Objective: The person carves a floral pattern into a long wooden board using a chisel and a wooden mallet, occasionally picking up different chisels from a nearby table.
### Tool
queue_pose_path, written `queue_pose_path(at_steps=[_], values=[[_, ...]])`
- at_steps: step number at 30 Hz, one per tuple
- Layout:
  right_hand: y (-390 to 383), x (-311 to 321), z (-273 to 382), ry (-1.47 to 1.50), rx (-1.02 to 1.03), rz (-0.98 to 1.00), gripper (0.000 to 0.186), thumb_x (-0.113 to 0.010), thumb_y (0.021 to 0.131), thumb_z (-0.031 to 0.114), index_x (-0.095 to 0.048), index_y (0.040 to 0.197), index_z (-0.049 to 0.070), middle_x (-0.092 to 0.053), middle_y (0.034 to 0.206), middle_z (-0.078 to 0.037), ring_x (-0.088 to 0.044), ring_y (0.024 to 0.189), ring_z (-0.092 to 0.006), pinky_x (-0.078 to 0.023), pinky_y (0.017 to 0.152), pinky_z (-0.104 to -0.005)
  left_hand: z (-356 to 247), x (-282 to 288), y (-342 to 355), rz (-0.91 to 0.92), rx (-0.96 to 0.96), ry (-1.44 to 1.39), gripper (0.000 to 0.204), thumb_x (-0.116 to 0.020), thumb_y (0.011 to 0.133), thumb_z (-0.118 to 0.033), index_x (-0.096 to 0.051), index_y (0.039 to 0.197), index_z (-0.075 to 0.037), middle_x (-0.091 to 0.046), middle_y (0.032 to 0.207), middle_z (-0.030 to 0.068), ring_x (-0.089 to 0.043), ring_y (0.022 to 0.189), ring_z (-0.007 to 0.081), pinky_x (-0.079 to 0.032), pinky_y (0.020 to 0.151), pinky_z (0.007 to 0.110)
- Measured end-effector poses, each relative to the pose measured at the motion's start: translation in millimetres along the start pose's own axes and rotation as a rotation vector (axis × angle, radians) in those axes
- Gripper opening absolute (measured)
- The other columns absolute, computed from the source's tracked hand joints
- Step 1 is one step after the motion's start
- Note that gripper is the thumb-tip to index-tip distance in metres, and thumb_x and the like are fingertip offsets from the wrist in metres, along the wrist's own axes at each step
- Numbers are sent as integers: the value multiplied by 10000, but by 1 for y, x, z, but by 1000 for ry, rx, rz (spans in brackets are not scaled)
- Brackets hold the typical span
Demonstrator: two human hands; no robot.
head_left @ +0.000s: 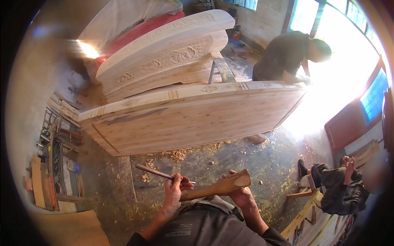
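Observation:
My left hand (174, 191) is closed around a slim dark carving chisel (154, 170), which points out to the left and away from me. A short pale tip shows past my fingers on the right; I cannot make out whether it belongs to the chisel. My right hand (241, 196) grips a wooden mallet (217, 186) near its wide end, and its narrow end reaches over to my left wrist. Both hands are in front of my waist. Beyond them stands a long carved wooden panel (197, 119), on edge, its plain side facing me.
Carved curved boards (164, 57) are stacked behind the panel, near a narrow trestle (223, 67). A person (283, 57) bends over the panel's far right end. Another person (342, 188) sits at right beside timber (301, 225). Wood chips (176, 155) litter the floor. Shelves (61, 160) stand left.

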State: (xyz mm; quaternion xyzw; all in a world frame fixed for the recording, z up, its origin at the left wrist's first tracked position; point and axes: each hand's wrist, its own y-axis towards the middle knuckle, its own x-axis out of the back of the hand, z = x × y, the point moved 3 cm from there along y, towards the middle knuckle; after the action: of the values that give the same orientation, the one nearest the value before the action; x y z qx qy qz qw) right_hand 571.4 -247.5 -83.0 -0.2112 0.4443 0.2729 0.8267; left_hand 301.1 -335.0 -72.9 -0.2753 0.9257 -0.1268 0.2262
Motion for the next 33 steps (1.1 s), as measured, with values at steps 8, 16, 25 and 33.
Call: queue_pose_path(at_steps=[8,16,25,33], values=[[80,-3,-21,99,165,-458,488,-646,1045,461,-584,1281,40,-691,1116,-183,-683,1039,-356,-557,969,-547,-56,-13,54,35,-67,-7,358,-515,1158,-393,-561,1031,-62,-746,943,161,-758,717,232,-659,697,375],[139,46,-51,103,369,-787,543,-639,1003,585,-623,1122,55,-671,933,-116,-649,795,-243,-563,743,-394,-223,107,178,15,-463,-29,198,-554,1149,-237,-523,1202,-49,-746,982,161,-736,772,214,-623,695,372],[196,-36,-138,79,370,-963,470,-656,1024,518,-612,1125,62,-650,904,-95,-623,757,-217,-546,697,-368,-343,191,273,104,-662,286,142,-573,1132,-124,-517,1206,-16,-768,1096,197,-745,944,192,-588,856,329],[225,-65,-156,60,317,-1044,441,-652,1038,490,-614,1144,64,-652,907,-90,-624,762,-213,-547,716,-351,-340,176,339,221,-566,303,179,-680,1073,-93,-600,1179,26,-769,1015,169,-769,962,226,-664,839,370]])
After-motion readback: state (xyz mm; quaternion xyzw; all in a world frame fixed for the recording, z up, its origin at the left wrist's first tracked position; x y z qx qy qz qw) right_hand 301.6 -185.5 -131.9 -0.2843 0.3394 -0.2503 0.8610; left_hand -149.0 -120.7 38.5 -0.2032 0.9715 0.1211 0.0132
